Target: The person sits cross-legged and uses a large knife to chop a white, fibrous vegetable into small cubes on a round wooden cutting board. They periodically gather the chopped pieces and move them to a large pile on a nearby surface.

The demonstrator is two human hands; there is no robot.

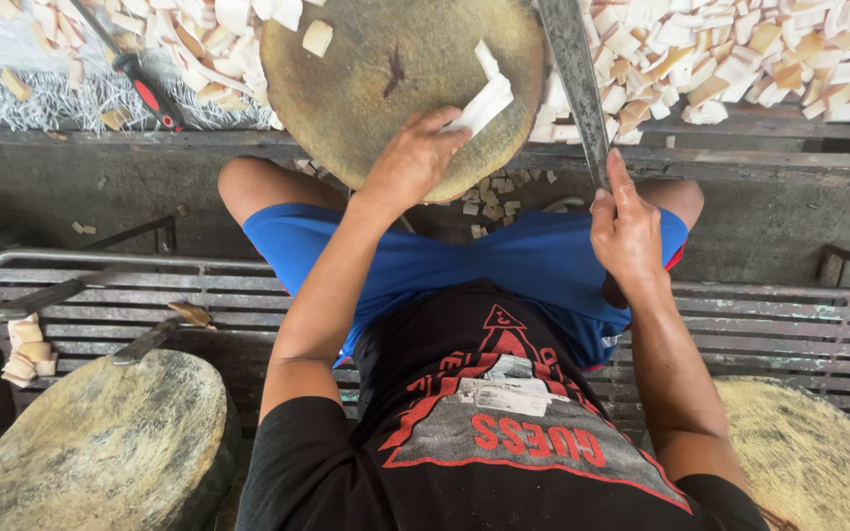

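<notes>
- Three round wooden chopping blocks show: one at top centre (pixel 386 79), one at lower left (pixel 100 442), one at lower right (pixel 819 462)
- Heaps of pale cut chips (pixel 740 59) spread across the upper right and upper left
- Long cleaver blade (pixel 575 79) stands at upper right of centre, its handle gripped in the closed right hand (pixel 627 231)
- Left hand (pixel 410 162) rests on the top block's near edge, fingers pinched on a white strip (pixel 484 103) lying on that block

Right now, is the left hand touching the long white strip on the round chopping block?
Touching. The head view shows the left hand with its fingertips pinching the near end of the white strip, which lies across the round chopping block.
</notes>
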